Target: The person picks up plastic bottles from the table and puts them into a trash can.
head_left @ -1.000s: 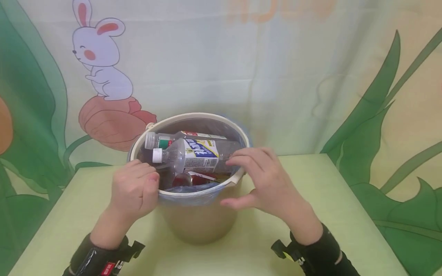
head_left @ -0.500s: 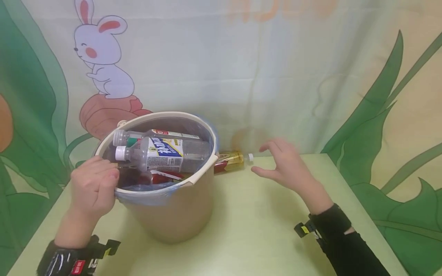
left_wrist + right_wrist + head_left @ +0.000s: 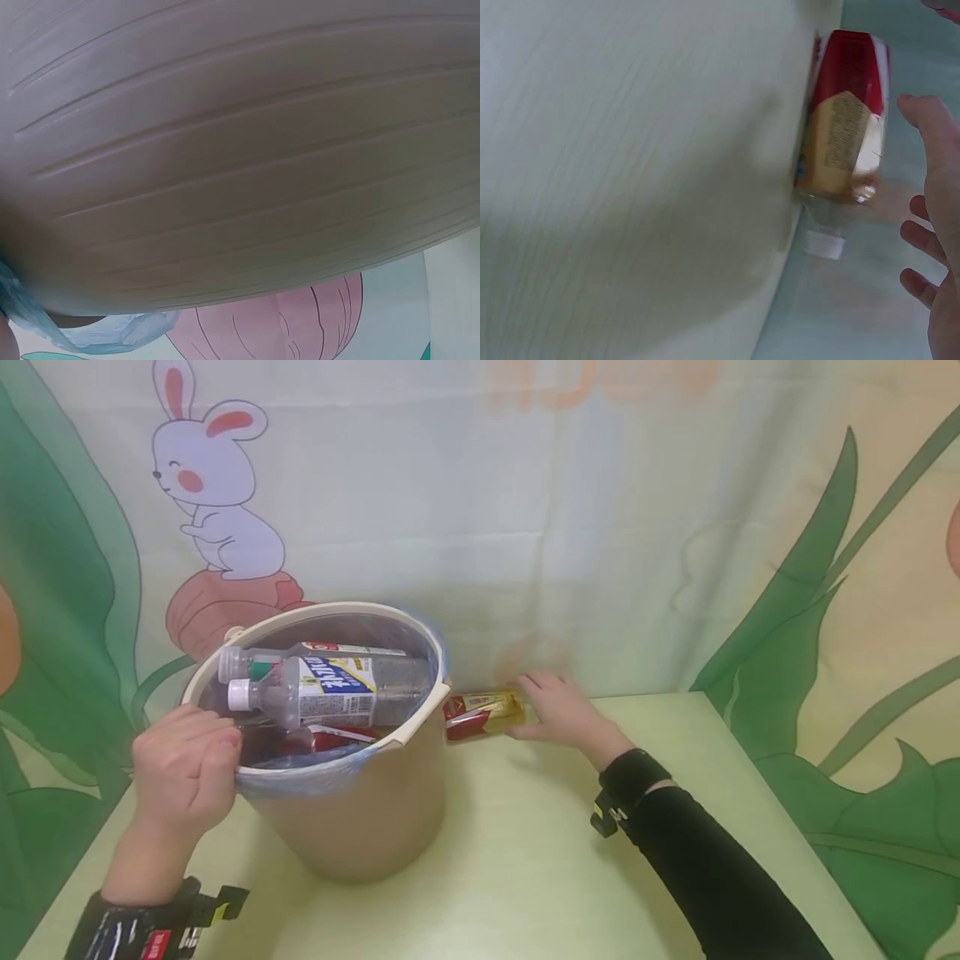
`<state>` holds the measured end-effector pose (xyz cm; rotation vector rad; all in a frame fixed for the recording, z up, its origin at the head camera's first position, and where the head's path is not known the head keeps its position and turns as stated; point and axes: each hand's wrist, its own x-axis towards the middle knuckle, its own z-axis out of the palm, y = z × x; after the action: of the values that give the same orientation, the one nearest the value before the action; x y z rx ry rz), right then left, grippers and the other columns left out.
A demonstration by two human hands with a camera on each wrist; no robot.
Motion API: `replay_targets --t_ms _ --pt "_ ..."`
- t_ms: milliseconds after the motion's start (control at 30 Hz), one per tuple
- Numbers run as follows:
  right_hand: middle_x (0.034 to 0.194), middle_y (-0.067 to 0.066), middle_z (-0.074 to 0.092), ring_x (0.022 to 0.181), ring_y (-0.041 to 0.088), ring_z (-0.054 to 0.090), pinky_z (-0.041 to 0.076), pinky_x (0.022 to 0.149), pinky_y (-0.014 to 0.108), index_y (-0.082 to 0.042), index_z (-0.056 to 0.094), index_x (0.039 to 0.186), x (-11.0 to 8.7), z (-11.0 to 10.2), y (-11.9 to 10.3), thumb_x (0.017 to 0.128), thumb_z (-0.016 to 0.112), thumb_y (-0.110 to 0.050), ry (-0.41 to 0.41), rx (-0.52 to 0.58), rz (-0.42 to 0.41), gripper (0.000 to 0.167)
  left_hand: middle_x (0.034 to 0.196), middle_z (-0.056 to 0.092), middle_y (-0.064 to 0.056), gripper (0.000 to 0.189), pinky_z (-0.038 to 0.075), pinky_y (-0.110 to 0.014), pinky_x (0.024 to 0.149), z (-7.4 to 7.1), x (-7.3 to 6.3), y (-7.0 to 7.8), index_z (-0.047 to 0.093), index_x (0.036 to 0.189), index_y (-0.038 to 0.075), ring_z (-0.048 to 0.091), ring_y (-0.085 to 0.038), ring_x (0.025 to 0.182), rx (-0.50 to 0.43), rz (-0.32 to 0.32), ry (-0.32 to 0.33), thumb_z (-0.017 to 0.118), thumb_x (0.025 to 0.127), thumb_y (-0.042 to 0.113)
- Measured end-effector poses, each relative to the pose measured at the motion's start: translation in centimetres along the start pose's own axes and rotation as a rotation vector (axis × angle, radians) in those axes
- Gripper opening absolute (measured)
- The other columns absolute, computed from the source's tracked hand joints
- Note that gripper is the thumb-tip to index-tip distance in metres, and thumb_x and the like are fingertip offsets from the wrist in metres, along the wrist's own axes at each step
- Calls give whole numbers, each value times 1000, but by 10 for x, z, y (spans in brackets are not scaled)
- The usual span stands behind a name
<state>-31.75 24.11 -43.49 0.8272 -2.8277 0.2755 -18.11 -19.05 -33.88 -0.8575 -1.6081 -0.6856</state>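
Observation:
My left hand (image 3: 186, 768) grips the near left rim of a beige bucket (image 3: 360, 827), which tilts toward the left. Its ribbed wall (image 3: 255, 150) fills most of the left wrist view. Beyond the bucket's right side, a plastic bottle with a red and gold label (image 3: 480, 714) lies on the table. In the head view my right hand (image 3: 558, 710) reaches over its capped end, thumb and fingers spread. From the right wrist, the fingers (image 3: 937, 135) show apart from the bottle (image 3: 847, 120), beside it, and its white cap (image 3: 825, 244) is in sight.
Inside the bucket, a blue-labelled clear bottle (image 3: 337, 689) lies on top of several others. A bluish plastic liner (image 3: 300, 781) folds over the rim. The pale green table (image 3: 540, 860) ends at a printed cloth backdrop (image 3: 600, 568) with a rabbit and leaves.
The bucket has shifted left with my left hand on its rim, uncovering the red and gold bottle. My right hand left the bucket's right side, swung right, then came back left to that bottle.

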Motion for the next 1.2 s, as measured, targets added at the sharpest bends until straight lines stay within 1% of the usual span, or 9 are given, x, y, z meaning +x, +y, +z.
replay_targets --t_ms 133,233,367,600,700,800,1000,1100,1200 --pt "148 13 62 139 32 55 41 116 57 -6 57 152 16 16 -3 93 84 -54 -40 -12 -15 81 49 34 -3 53 25 -35 52 1 1 2 35 51 11 30 -21 47 -17 8 23 46 102 20" --pt "155 13 58 146 31 50 38 119 56 -6 53 156 23 25 -5 94 83 -54 -57 -14 -10 84 49 35 -3 52 25 -35 52 4 1 2 36 51 10 30 -21 47 -42 14 43 47 101 19" --pt "161 13 53 152 31 44 37 121 58 -7 50 160 29 34 -12 93 84 -53 -63 -17 -6 88 49 34 -3 53 24 -34 51 7 1 3 37 51 10 30 -21 47 -58 16 57 47 102 20" --pt "160 12 53 151 33 46 37 120 58 -11 52 158 42 48 -30 95 82 -53 -65 -13 -40 81 49 29 -2 55 18 -30 51 7 1 2 34 51 11 23 -19 47 -67 18 94 48 102 22" --pt "158 11 55 149 33 48 37 119 57 -14 54 158 45 50 -35 94 83 -53 -64 -20 -25 80 49 29 -2 55 17 -30 51 8 2 1 34 51 10 23 -19 47 -76 22 106 48 102 23" --pt "156 11 57 148 33 49 37 118 57 -16 54 157 46 50 -38 93 84 -53 -65 -26 -17 80 49 29 -2 55 16 -30 51 8 3 2 34 51 10 23 -19 46 -71 23 104 47 102 23" --pt "154 9 57 146 32 48 38 119 56 -17 51 158 46 56 -36 92 85 -54 -82 -54 13 83 48 28 -2 55 15 -30 52 7 2 1 33 50 11 21 -17 46 -76 15 96 48 102 22" --pt "145 9 61 140 32 51 40 116 56 -14 54 152 44 59 -33 91 87 -53 -101 -52 44 80 49 28 -1 54 15 -30 52 8 2 1 32 50 11 21 -17 47 -76 13 94 47 101 21" --pt "134 9 65 131 31 55 43 112 54 -10 56 144 39 63 -29 90 88 -53 -115 -25 60 76 49 28 -1 53 16 -30 53 8 1 1 33 50 12 21 -17 47 -67 11 89 47 100 20"
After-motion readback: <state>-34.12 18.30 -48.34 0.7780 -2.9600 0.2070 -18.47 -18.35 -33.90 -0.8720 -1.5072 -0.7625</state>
